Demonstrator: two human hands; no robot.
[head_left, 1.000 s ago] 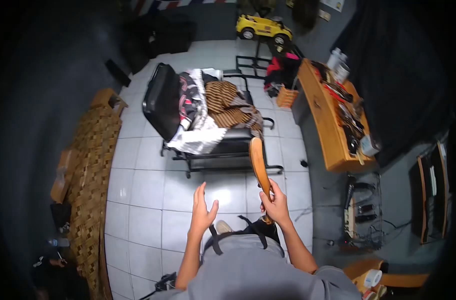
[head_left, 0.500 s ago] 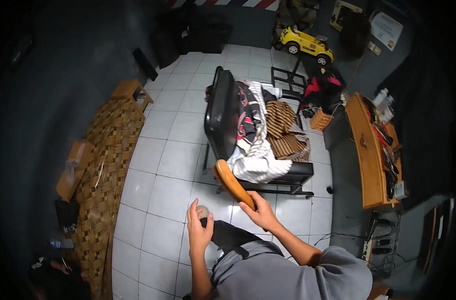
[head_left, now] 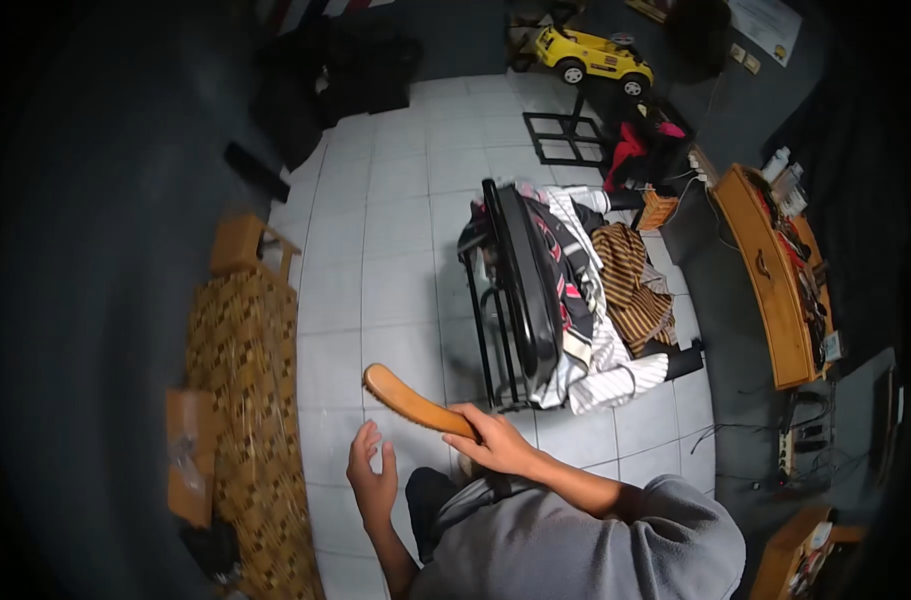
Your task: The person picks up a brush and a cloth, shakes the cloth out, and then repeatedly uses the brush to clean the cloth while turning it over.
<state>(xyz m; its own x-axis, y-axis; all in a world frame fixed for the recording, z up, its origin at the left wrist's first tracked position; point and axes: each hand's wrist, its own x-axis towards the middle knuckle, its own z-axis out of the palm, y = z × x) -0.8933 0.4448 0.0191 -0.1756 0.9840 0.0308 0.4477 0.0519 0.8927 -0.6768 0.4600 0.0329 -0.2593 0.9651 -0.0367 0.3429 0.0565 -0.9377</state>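
My right hand (head_left: 496, 442) is wrapped round one end of a long, curved wooden brush (head_left: 414, 402), whose other end points to the upper left. Dark bristles show along its lower edge. Just below and left of the brush, my left hand (head_left: 374, 480) is raised with its fingers apart and nothing in it. Ahead and to the right stands a black chair (head_left: 521, 290) heaped with clothes, among them a white striped cloth (head_left: 621, 382) and a brown-and-black striped cloth (head_left: 631, 285). Neither hand touches the chair or the clothes.
Along the left wall lies a woven bamboo surface (head_left: 241, 340) with a cardboard box (head_left: 189, 455) by it. On the right, a wooden cabinet (head_left: 766, 290) carries bottles and tools above cables (head_left: 791, 450). A yellow toy car (head_left: 596, 58) stands at the back on the tiled floor (head_left: 396, 220).
The brush has swung left and lies flatter, away from the chair. My view has shifted, so the chair now appears further right. My left hand stays open.
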